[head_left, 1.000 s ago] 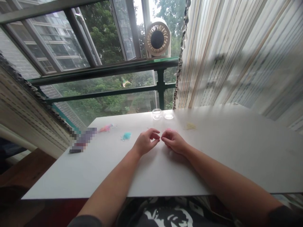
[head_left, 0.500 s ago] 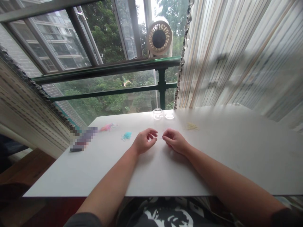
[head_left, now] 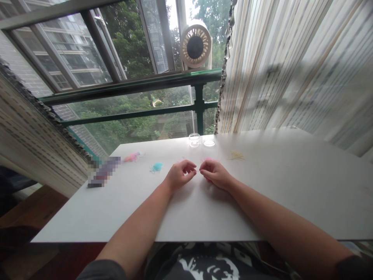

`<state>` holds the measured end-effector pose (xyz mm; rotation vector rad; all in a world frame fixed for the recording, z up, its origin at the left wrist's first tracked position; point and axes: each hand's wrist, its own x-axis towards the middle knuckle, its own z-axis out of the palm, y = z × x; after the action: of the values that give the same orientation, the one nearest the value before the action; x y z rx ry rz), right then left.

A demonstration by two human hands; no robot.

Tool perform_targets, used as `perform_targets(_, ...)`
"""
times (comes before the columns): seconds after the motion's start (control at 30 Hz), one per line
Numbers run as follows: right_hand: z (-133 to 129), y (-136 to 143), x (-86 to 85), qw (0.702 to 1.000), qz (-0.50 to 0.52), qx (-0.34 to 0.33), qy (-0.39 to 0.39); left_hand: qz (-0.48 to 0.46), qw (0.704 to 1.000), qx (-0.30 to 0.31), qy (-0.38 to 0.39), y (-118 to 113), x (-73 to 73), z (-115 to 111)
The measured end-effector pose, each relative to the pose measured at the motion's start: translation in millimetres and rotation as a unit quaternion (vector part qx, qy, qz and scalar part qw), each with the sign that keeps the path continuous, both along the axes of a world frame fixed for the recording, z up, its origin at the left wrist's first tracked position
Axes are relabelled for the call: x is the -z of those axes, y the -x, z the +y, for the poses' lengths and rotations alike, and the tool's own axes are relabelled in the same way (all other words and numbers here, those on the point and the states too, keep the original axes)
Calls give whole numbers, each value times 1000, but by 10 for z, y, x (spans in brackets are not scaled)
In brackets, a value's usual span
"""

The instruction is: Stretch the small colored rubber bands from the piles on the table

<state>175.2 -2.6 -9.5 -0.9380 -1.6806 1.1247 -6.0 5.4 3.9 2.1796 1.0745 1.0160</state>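
Note:
My left hand [head_left: 182,174] and my right hand [head_left: 214,174] hover over the middle of the white table [head_left: 128,210], fingertips almost meeting. Thumb and fingers of the right hand are pinched together on something too small to make out. The left hand is curled with its thumb and fingertips close together; what it holds, if anything, is too small to tell. Just behind the right hand lies a pink pile [head_left: 208,159], partly hidden. A turquoise pile [head_left: 156,167] of small strands is left of the left hand.
A clear round jar [head_left: 194,140] and a clear lid [head_left: 209,142] stand at the back edge. Yellowish strands [head_left: 237,155] lie back right, a pink-orange pile [head_left: 132,157] back left. A blurred-out object [head_left: 104,172] is at the left edge. A round fan [head_left: 195,46] is by the window.
My left hand has moved slightly right, toward my right hand, and its thumb and fingers have closed together. My right hand has stayed nearly still.

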Motion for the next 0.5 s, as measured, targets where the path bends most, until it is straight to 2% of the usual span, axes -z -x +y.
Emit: perform_targets(0.5, 5, -4, 16, 1000, -13, 7, -6, -3, 1000, 6, -14, 61, 52, 65)
